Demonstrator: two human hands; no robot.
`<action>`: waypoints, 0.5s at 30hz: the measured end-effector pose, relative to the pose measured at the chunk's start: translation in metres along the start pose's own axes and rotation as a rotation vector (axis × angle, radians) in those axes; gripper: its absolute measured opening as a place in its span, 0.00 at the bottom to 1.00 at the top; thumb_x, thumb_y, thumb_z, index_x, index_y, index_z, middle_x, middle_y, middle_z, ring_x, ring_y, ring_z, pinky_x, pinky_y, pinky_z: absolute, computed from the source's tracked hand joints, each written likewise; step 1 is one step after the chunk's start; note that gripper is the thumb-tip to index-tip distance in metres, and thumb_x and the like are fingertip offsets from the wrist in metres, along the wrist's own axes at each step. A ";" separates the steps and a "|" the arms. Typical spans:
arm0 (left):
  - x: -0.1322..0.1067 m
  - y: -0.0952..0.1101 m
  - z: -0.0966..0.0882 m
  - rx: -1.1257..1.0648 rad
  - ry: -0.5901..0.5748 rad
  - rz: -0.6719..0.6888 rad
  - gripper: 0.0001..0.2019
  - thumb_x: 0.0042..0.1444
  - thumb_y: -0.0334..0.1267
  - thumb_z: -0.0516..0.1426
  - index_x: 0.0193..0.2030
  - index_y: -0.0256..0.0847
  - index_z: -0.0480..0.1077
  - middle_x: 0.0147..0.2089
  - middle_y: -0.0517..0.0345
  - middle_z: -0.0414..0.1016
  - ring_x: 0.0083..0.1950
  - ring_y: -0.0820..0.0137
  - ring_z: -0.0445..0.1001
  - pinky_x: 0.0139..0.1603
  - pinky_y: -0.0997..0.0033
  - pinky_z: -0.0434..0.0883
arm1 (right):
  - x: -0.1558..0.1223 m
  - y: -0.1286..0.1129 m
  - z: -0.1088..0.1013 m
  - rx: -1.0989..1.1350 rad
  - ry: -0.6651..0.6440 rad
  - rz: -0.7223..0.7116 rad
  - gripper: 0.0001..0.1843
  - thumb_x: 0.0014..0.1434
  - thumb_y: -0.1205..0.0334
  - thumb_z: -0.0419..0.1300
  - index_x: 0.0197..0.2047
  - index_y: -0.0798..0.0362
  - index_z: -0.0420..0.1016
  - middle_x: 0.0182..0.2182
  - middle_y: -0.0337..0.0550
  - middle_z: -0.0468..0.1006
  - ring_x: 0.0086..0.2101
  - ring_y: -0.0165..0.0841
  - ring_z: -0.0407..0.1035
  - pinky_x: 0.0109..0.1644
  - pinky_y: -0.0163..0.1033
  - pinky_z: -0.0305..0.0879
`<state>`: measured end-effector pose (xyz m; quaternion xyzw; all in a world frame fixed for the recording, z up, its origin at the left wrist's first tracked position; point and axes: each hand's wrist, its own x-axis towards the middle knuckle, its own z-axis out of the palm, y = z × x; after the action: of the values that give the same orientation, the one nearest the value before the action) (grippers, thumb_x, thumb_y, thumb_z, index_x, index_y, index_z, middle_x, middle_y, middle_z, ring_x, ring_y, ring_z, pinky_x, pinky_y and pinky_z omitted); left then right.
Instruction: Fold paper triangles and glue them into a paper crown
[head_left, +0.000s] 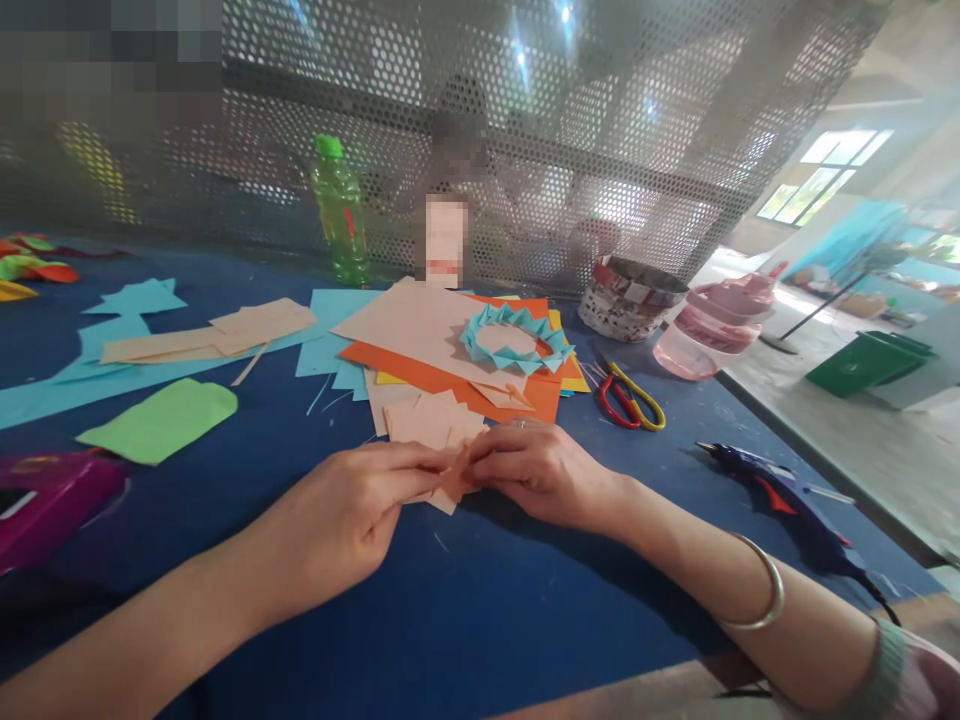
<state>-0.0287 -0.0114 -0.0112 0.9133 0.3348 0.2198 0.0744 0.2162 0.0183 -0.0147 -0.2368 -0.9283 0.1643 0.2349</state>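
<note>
On my feed, the left hand [330, 520] and right hand [544, 475] meet over the blue table [480, 630], their fingers [405, 462] closed in a tight pinch on a small folded peach paper piece [457, 475], just above loose paper squares [431, 425]. A teal paper ring [516, 338] sits on orange card [517, 395], with red-and-yellow scissors [626, 398] to the right. The label on the green bottle [340, 210] is too small for me to read.

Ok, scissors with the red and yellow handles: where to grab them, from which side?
Best taken by the red and yellow handle loops of the scissors, from the near side, with the right hand once it releases the folded peach paper. The scissors appear to lie flat on the blue table, loops toward that hand and blades pointing away, so the loops seem the safest, most reachable part.
</note>
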 end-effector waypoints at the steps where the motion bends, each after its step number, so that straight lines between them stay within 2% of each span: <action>1: 0.000 0.000 -0.001 0.003 -0.007 0.018 0.25 0.56 0.19 0.45 0.47 0.44 0.78 0.53 0.59 0.78 0.54 0.70 0.76 0.58 0.68 0.72 | 0.000 -0.001 0.000 0.001 -0.004 -0.002 0.10 0.65 0.68 0.55 0.40 0.52 0.79 0.43 0.44 0.80 0.42 0.31 0.74 0.46 0.36 0.68; 7: 0.005 0.001 -0.006 -0.019 -0.049 0.092 0.23 0.60 0.21 0.44 0.44 0.44 0.79 0.51 0.57 0.79 0.52 0.69 0.76 0.53 0.67 0.74 | 0.003 0.002 0.003 0.092 0.043 -0.019 0.06 0.63 0.67 0.59 0.39 0.54 0.78 0.39 0.44 0.80 0.40 0.32 0.73 0.45 0.37 0.68; 11: 0.005 -0.001 -0.007 -0.031 -0.091 0.106 0.24 0.60 0.22 0.45 0.46 0.45 0.78 0.51 0.57 0.79 0.51 0.69 0.76 0.54 0.67 0.74 | 0.006 0.002 0.009 0.169 0.053 0.146 0.03 0.60 0.66 0.63 0.34 0.54 0.77 0.34 0.43 0.77 0.38 0.31 0.71 0.43 0.35 0.66; 15: 0.003 -0.002 -0.007 -0.039 -0.095 0.095 0.25 0.59 0.21 0.44 0.49 0.46 0.77 0.53 0.58 0.78 0.53 0.70 0.75 0.56 0.68 0.72 | 0.008 -0.004 0.013 0.156 0.081 0.280 0.05 0.59 0.68 0.63 0.31 0.55 0.73 0.29 0.39 0.73 0.33 0.29 0.67 0.38 0.34 0.63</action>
<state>-0.0307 -0.0083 -0.0043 0.9360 0.2826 0.1860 0.0974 0.2023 0.0166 -0.0213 -0.3512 -0.8605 0.2571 0.2647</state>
